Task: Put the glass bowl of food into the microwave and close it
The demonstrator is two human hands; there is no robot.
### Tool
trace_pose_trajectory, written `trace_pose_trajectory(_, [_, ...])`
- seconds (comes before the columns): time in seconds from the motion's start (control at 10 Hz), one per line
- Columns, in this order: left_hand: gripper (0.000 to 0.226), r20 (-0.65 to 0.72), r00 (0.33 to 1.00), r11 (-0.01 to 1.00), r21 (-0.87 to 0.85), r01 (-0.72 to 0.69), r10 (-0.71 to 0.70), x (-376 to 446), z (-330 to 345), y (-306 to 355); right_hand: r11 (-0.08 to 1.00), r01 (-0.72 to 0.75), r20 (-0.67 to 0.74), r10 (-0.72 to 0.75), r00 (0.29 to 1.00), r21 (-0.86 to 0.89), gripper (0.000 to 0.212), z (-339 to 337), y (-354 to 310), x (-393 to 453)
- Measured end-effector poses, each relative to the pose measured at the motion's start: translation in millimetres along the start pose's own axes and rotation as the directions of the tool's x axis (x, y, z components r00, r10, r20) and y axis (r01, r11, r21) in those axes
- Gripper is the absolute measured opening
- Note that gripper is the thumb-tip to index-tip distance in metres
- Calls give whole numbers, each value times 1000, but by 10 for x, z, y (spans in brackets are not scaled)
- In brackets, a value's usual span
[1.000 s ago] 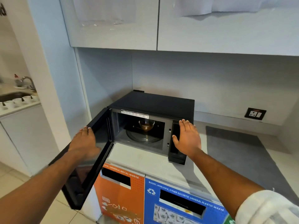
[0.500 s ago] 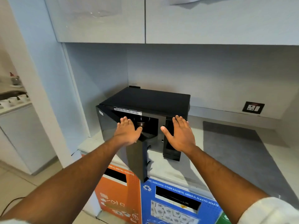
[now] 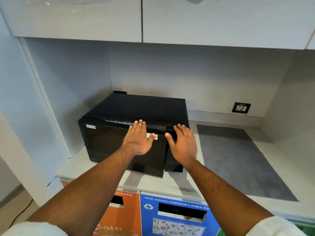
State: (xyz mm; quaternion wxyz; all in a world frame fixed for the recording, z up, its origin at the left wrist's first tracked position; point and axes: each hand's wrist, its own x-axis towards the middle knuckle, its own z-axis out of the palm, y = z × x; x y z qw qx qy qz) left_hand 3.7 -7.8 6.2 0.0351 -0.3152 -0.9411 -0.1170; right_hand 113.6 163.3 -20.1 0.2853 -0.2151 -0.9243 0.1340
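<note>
A black microwave (image 3: 136, 108) stands on the pale counter in the corner. Its dark glass door (image 3: 105, 143) lies nearly flush against the front, with its right edge standing slightly proud of the control panel. My left hand (image 3: 139, 139) rests flat on the door's upper right part, fingers spread. My right hand (image 3: 184, 143) lies flat and open against the control panel on the microwave's right side. The glass bowl of food is hidden behind the door.
White wall cupboards (image 3: 141, 17) hang overhead. A grey mat (image 3: 238, 159) lies on the counter (image 3: 153, 183) right of the microwave, below a wall socket (image 3: 240, 108). Orange (image 3: 126, 217) and blue (image 3: 173, 215) waste bins with slots stand under the counter edge. A wall panel rises at left.
My left hand has swung the door from wide open to almost flush with the front. The bowl inside has gone out of sight. My right hand has stayed on the control panel.
</note>
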Motion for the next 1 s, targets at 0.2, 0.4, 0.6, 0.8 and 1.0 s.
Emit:
trace_pose_trajectory(0.2, [79, -39, 996, 996, 37, -85, 86, 177, 47, -115, 990, -133, -107, 128, 986, -42, 58, 73, -173, 76])
trace_pose_trajectory(0.4, [78, -64, 989, 991, 21, -133, 134, 275, 61, -143, 977, -191, -153, 175, 973, -92, 42, 126, -284, 150])
trace_pose_trajectory(0.6, [82, -118, 983, 990, 39, -137, 141, 243, 111, -107, 974, -170, -140, 150, 979, -150, 39, 69, -318, 144])
trace_pose_trajectory(0.8, [82, -10, 987, 986, 52, -157, 157, 116, -75, -118, 988, -52, 81, 64, 995, -146, 51, -233, -279, 112])
trace_pose_trajectory(1.0, [80, -122, 972, 974, 130, -183, 199, -114, -442, 184, 970, 18, 214, 35, 976, -241, 82, -567, -264, 80])
